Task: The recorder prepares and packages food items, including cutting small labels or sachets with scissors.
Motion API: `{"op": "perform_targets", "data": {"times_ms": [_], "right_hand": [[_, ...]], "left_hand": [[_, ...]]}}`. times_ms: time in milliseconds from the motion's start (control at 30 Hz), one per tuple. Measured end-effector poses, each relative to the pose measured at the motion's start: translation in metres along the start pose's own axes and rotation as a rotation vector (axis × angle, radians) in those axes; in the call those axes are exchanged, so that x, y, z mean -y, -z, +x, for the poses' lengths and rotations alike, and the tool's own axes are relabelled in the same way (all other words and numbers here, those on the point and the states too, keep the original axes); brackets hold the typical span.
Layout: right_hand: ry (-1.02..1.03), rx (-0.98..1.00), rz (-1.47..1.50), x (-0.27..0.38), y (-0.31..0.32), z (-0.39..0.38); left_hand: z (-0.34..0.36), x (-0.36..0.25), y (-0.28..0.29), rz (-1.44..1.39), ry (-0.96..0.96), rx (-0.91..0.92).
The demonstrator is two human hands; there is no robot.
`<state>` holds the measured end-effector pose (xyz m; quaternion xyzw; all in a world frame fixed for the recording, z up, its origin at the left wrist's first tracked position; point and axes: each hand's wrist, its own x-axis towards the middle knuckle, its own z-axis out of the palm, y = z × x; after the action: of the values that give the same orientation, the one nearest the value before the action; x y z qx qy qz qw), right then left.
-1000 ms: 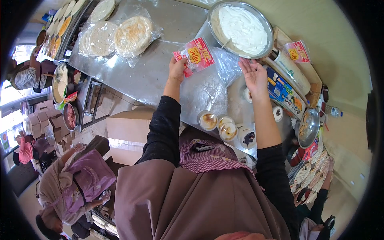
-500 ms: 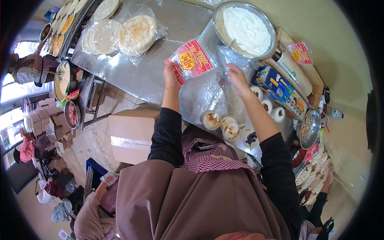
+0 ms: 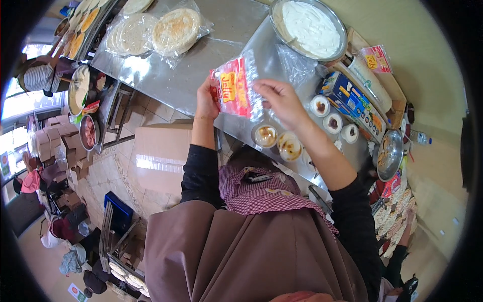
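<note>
Right hand (image 3: 283, 100) moved inward, two red packets (image 3: 230, 89), one in left hand (image 3: 206, 102)

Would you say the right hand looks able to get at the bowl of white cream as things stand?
Probably yes. The right hand is busy at the red packet, but the bowl is uncovered and only a clear plastic bag seems to lie on the way, low enough to reach over.

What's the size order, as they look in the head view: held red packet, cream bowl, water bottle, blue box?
1. Cream bowl
2. Held red packet and blue box: unranked, too alike, and the packet looks nearer the camera
3. Water bottle
</note>
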<state>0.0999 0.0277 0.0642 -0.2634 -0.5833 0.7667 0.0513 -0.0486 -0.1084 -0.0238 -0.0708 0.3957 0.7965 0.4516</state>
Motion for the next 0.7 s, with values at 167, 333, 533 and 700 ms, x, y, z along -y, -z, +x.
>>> {"op": "perform_targets", "data": {"times_ms": [167, 333, 533, 700], "right_hand": [[0.133, 0.135, -0.065, -0.01, -0.044, -0.058], [0.062, 0.135, -0.248, -0.034, -0.053, -0.107], [0.135, 0.221, -0.282, -0.088, -0.055, -0.16], [0.049, 0.26, -0.154, -0.115, -0.044, -0.192]], "left_hand": [[-0.079, 0.021, 0.003, 0.243, -0.311, -0.169], [-0.178, 0.034, 0.014, 0.625, -0.438, -0.209], [-0.249, 0.077, -0.014, 0.811, -0.364, -0.163], [-0.29, 0.103, 0.001, 0.597, -0.309, -0.095]]}}
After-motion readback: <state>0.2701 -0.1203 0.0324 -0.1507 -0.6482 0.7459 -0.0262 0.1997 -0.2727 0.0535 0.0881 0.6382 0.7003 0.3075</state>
